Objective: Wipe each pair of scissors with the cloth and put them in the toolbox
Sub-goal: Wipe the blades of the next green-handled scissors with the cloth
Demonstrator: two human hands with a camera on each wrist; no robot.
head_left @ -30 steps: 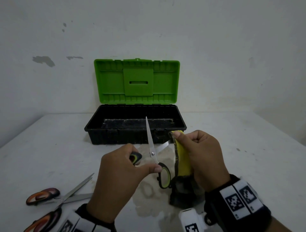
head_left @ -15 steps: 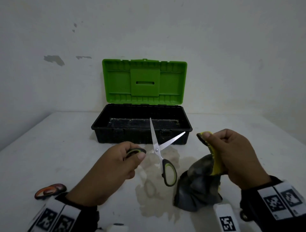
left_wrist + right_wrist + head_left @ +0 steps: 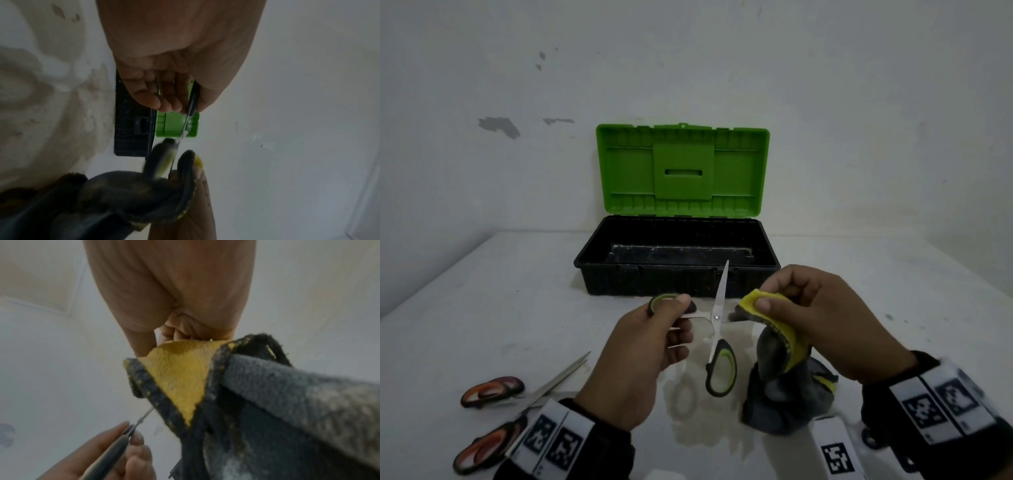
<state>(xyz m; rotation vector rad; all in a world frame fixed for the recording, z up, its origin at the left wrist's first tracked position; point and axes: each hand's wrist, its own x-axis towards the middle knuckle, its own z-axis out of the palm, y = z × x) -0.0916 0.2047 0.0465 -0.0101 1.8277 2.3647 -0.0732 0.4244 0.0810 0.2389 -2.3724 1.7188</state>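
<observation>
My left hand point(image 3: 654, 339) grips one green-and-black handle loop of a pair of scissors point(image 3: 717, 329), held spread wide above the table. One blade points up toward the toolbox point(image 3: 678, 270); the other runs right into the yellow-and-grey cloth point(image 3: 784, 346). My right hand point(image 3: 801, 308) pinches that cloth around this blade's end, hiding the tip. The free handle loop hangs downward. In the right wrist view the cloth point(image 3: 180, 369) folds over the thin blade point(image 3: 144, 417). The toolbox is black with an upright green lid point(image 3: 683, 171) and stands open behind my hands.
Two orange-handled scissors point(image 3: 493, 390) point(image 3: 486, 445) lie on the white table at the near left, blades toward the centre. A damp stain point(image 3: 688, 404) marks the table under my hands. A white wall stands right behind the toolbox.
My right hand has brought the cloth back left and now pinches it over the right-pointing blade. The scissors have rotated a little in my left hand. The camera's view has shifted.
</observation>
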